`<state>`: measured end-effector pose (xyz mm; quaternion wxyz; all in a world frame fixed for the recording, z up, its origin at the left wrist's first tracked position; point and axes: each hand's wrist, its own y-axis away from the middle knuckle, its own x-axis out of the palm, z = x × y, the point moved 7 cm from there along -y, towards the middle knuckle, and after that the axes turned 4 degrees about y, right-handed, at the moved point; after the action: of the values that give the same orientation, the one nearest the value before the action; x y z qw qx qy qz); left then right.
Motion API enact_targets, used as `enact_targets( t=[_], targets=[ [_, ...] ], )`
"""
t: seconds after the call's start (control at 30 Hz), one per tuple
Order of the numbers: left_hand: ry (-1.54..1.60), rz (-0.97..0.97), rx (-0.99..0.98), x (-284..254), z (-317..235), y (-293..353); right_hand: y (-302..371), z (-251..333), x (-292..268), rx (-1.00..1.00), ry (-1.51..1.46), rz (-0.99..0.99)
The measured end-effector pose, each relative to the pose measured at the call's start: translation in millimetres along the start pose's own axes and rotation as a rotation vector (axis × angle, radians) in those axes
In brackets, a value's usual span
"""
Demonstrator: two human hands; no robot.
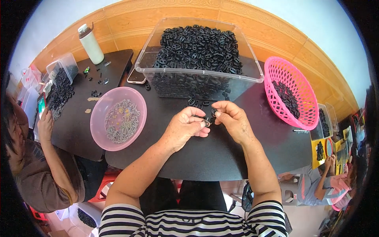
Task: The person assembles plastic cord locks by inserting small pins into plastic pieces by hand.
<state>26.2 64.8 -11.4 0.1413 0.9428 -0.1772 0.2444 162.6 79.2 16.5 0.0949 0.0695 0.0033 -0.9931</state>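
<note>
Both my hands meet over the dark table (197, 158), just in front of a clear plastic bin (258, 76) heaped with small black oval parts with holes. My left hand (185, 126) pinches a small ring-like piece with a thin metal pin between thumb and fingers. In my right hand (235, 121) a small black oval part (214, 112) is held between thumb and forefinger. The two pieces are close together; I cannot tell whether they touch. Several loose black parts (198, 103) lie on the table right behind my fingers.
A pink bowl (98, 130) of small grey metal pieces stands at left. At right, a pink basket (272, 67) holds black parts. A white bottle (91, 47) and a phone (136, 77) sit farther back. A person at left holds a phone (41, 103); another works far right.
</note>
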Motion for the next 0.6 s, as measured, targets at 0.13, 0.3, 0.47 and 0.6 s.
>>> enact_targets(
  t=[0.13,0.3,0.47,0.6],
  targets=[
    [-0.005,0.002,0.003,0,1,-1,-2,-8,0,0.017,-0.144,0.037],
    [-0.027,-0.015,0.010,1,-3,1,-1,-11,4,0.125,-0.192,0.094],
    [-0.052,-0.022,0.010,0,-2,1,-1,-12,6,0.127,-0.184,0.101],
    [-0.047,-0.017,0.009,0,0,0,0,-12,7,0.116,-0.199,0.112]
  ],
)
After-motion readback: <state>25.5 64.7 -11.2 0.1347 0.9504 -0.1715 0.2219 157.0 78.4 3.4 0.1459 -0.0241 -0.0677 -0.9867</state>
